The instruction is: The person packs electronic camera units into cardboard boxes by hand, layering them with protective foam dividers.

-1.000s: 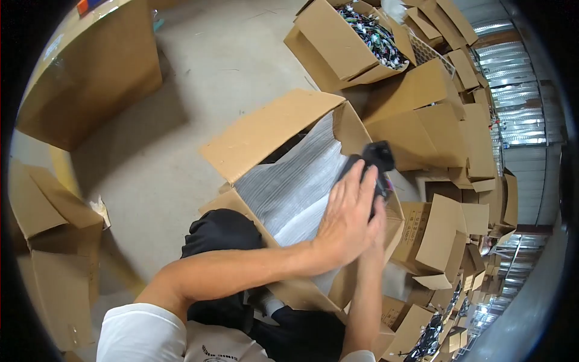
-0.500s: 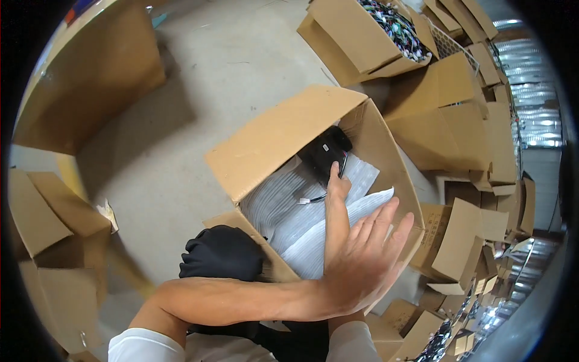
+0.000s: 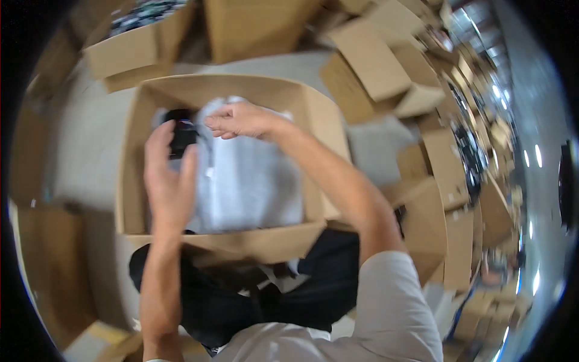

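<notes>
A cardboard box (image 3: 123, 181) with raised flaps stands in front of my knees. Inside it, a black device (image 3: 183, 136) lies at the left, with a thin cable and a small white connector beside it. My left hand (image 3: 169, 187) reaches in at that side, fingers and thumb apart around the near end of the device; blur hides whether it touches. White foam sheeting (image 3: 253, 181) covers the middle and right of the box. Above the sheeting's far left part is my right hand (image 3: 244, 119), fingers bent and drawn together; what they hold, if anything, cannot be made out.
Beyond the box, at the far left, an open carton (image 3: 123, 51) holds bundled cables. A tall carton (image 3: 253, 30) stands behind. More open cartons (image 3: 374, 66) crowd the right side, and a brown carton (image 3: 57, 259) is at the left.
The view has turned, and the box now sits squarely before me. My left hand has uncrossed from over my right forearm to the device; my right hand has left the device for the foam sheeting.
</notes>
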Demonstrator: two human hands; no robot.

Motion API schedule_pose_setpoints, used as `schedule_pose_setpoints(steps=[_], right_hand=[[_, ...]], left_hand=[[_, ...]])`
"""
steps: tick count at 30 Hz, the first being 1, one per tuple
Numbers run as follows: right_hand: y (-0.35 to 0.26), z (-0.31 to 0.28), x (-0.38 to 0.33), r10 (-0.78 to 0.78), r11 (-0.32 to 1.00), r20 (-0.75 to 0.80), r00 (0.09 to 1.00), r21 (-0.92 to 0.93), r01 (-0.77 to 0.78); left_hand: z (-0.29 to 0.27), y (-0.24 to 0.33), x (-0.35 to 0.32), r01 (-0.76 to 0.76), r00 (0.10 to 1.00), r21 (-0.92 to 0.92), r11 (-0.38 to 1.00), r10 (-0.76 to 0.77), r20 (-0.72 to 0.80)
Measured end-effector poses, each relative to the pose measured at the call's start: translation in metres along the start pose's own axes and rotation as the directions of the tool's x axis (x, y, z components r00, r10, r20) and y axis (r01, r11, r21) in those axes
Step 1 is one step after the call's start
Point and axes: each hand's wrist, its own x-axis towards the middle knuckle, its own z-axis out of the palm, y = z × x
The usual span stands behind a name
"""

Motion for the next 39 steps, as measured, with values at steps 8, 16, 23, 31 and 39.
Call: schedule_pose_setpoints(steps=[8,16,23,31,39], right_hand=[[0.086,-0.131,-0.445,-0.043,0.938,-0.646,0.762,0.236,0.253],[0.454,-0.023,-0.558,0.643,0.733,-0.667,0.377,0.391,-0.557],[0.548,0.030,-0.482,0.683,0.356,-0.640,-0.351,0.712,-0.606],[0.577,0.028,-0.613,0.634,0.533,-0.751,-0.184,0.597,-0.600],[0.208,-0.031,-0.558,-0.003,0.998,-0.997,0.073,0.001,0.059]], left_hand=[[0.071,0.033,-0.105,-0.311,0.345,0.072,0.948,0.042,0.938],[0.109,0.046,-0.149,-0.530,0.467,0.311,0.789,-0.034,0.884],[0.112,0.048,-0.146,-0.503,0.479,0.317,0.804,-0.046,0.876],[0.108,0.038,-0.149,-0.566,0.391,0.213,0.797,0.032,0.920],[0.086,0.019,-0.145,-0.534,0.326,0.110,0.838,0.085,0.941]])
